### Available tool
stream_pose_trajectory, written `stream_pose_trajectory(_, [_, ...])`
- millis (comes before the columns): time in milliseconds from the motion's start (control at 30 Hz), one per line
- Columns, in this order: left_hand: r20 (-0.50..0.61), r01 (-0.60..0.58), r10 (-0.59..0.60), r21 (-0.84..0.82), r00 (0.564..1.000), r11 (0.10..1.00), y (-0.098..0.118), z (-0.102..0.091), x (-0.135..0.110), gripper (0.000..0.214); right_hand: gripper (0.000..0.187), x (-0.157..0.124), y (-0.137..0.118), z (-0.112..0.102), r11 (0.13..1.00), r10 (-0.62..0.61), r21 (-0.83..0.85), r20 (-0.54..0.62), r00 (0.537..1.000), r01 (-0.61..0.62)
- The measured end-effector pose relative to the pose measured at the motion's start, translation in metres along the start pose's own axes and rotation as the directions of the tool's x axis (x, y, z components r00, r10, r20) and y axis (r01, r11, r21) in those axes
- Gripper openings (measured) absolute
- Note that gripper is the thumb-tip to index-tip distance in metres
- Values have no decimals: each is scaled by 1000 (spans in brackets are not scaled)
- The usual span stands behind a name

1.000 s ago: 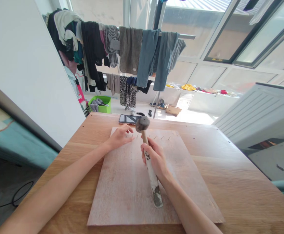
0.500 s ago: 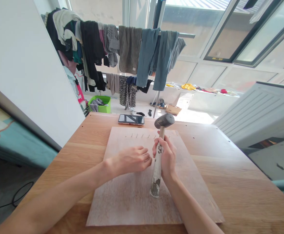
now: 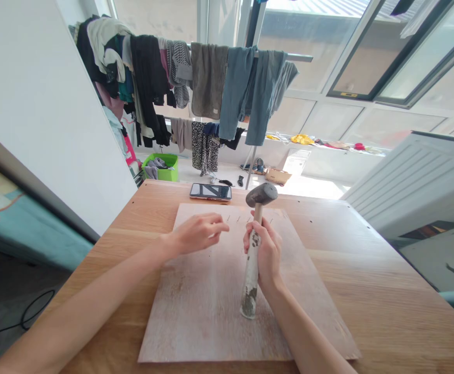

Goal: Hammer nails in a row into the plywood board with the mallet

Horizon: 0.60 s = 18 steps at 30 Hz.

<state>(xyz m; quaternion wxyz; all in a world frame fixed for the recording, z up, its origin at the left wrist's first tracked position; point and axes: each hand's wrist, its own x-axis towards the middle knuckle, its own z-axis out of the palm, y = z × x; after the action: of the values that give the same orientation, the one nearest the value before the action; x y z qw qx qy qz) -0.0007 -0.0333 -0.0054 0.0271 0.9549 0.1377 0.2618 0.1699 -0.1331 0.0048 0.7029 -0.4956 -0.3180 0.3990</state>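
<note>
My right hand (image 3: 268, 249) is wrapped round the handle of a mallet (image 3: 261, 194) with a dark grey head. It stands upright over the board, head up; the pale handle is blotched with dark patches. To its left, my left hand (image 3: 201, 232) hovers over the far left part of the board, palm down. Its fingers are loosely bent and apart, and I see nothing between them. Beneath both hands lies a thin wooden board (image 3: 211, 322). A row of thin nails (image 3: 238, 219) stands along its far edge, partly hidden by my left hand and the mallet.
The board lies on a wooden table (image 3: 367, 291). A phone (image 3: 210, 191) rests near the table's far edge. Beyond are a rack of hanging clothes (image 3: 209, 78) and a green basket (image 3: 168, 169). A white panel (image 3: 55, 104) rises at the left.
My left hand has moved up and left, away from the mallet handle towards the row of nails, and its fingers have loosened. My right hand and the mallet have hardly moved.
</note>
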Motion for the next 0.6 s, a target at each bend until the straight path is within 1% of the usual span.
stream_pose_trajectory(33, [-77,101,-110,-111,991,989,-10,2,-2,18,18,0,0,0,1000,2,-9,2,1000,-2])
stream_pose_trajectory(67, [-141,193,-225,-209,964,959,-19,3,-5,16,18,0,0,0,1000,4,-17,6,1000,-4])
stream_pose_trajectory(100, [-173,268,-326,-292,929,918,-27,5,-7,13,19,0,0,0,1000,5,-25,11,1000,-5])
stream_pose_trajectory(167, [-174,372,-469,-403,866,836,-39,7,-11,11,21,-1,0,-1,999,8,-34,22,1000,-8])
stream_pose_trajectory(200, [-155,407,-510,-430,846,806,-44,7,-12,12,21,-1,1,-1,999,12,-37,28,1000,-11])
stream_pose_trajectory(233, [-136,433,-537,-445,833,784,-47,7,-14,14,21,-1,2,-1,999,15,-39,34,999,-14])
stream_pose_trajectory(300, [-96,470,-563,-446,821,762,-53,7,-18,17,20,-2,4,-1,999,18,-44,48,999,-16])
stream_pose_trajectory(433, [-41,487,-558,-438,829,756,-59,8,-26,16,18,-5,9,3,997,22,-69,100,995,-15])
stream_pose_trajectory(500, [-36,490,-562,-446,826,749,-61,8,-29,16,20,-6,11,6,997,44,-76,145,988,-34])
stream_pose_trajectory(600, [-32,487,-567,-474,823,734,-61,9,-31,16,17,-7,12,11,995,77,-82,232,970,-59])
